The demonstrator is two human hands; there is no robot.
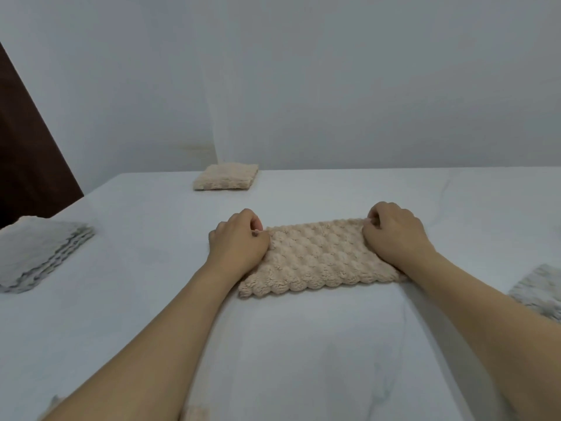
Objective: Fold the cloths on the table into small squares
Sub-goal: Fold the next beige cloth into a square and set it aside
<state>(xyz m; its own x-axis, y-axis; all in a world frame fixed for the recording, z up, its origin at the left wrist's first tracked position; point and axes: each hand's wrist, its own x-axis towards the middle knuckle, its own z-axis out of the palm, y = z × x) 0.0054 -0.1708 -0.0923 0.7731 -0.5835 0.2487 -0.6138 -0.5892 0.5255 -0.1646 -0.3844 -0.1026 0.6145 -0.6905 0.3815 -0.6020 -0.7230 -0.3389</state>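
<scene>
A beige bobbled cloth [318,258] lies folded into a wide rectangle in the middle of the white table [288,344]. My left hand [239,241] pinches its far left corner with curled fingers. My right hand [394,235] pinches its far right corner the same way. Both wrists rest over the cloth's short ends. A second beige cloth [226,177], folded into a small square, sits at the table's far edge.
A stack of grey-white folded cloths [42,253] stands at the left edge. Another grey-white cloth [540,290] lies at the right, partly behind my right forearm. A pale wall rises behind the table, with a dark panel [27,147] at far left.
</scene>
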